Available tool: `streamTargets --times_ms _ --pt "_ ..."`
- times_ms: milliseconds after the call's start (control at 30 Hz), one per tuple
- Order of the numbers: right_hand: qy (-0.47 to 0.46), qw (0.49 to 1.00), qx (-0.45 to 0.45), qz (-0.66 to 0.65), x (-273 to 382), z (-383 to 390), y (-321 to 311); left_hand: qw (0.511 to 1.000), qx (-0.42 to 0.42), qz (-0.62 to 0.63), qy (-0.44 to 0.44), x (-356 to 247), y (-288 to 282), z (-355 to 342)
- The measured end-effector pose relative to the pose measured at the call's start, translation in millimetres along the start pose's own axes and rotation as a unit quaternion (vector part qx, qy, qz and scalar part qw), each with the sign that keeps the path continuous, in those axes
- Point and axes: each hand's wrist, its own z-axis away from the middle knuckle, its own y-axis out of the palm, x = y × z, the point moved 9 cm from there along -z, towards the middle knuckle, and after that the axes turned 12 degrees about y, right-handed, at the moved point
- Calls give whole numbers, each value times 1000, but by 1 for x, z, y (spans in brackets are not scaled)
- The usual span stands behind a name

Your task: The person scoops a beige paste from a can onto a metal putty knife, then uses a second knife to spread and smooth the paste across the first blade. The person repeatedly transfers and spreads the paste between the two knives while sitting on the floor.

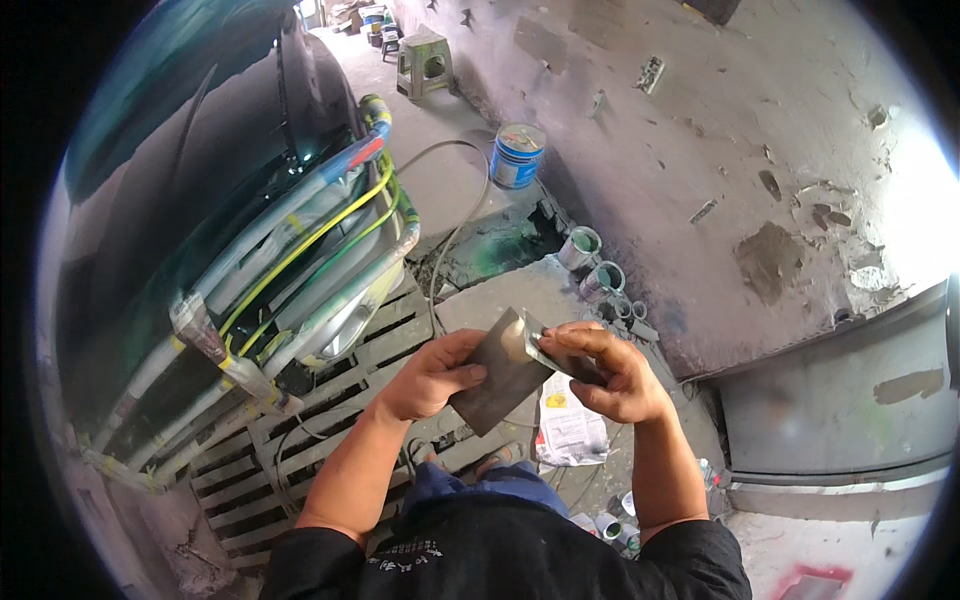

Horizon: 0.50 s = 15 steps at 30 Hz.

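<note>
My left hand (437, 378) grips a dark grey, flat rectangular plate (500, 388) by its left edge, thumb on top. A dab of beige paste (514, 340) sits near the plate's far corner. Closed on a second thin, dark flat scraper (566, 362) is my right hand (618, 378), its fingers over the far side and thumb below. Pale paste (533, 328) lines this scraper's left edge, which meets or nearly meets the plate beside the dab. Both tools are held in front of my body, above the floor.
A dark vehicle (240, 140) with taped, paint-stained tubes (310, 220) stands at left over a slatted floor grate (340, 390). A hose (440, 240), blue bucket (517, 157), open cans (601, 280) and stool (425, 62) lie ahead. Printed paper (572, 430) is below my hands; a rough wall (700, 200) rises right.
</note>
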Motion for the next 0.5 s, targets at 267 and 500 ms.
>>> streamTargets --times_ms 267,500 --pt "163 947 -278 -19 1 0 12 978 -146 -89 121 -46 -13 26" --pt "144 955 -175 192 20 -5 67 943 -214 -205 149 -27 -19 35"
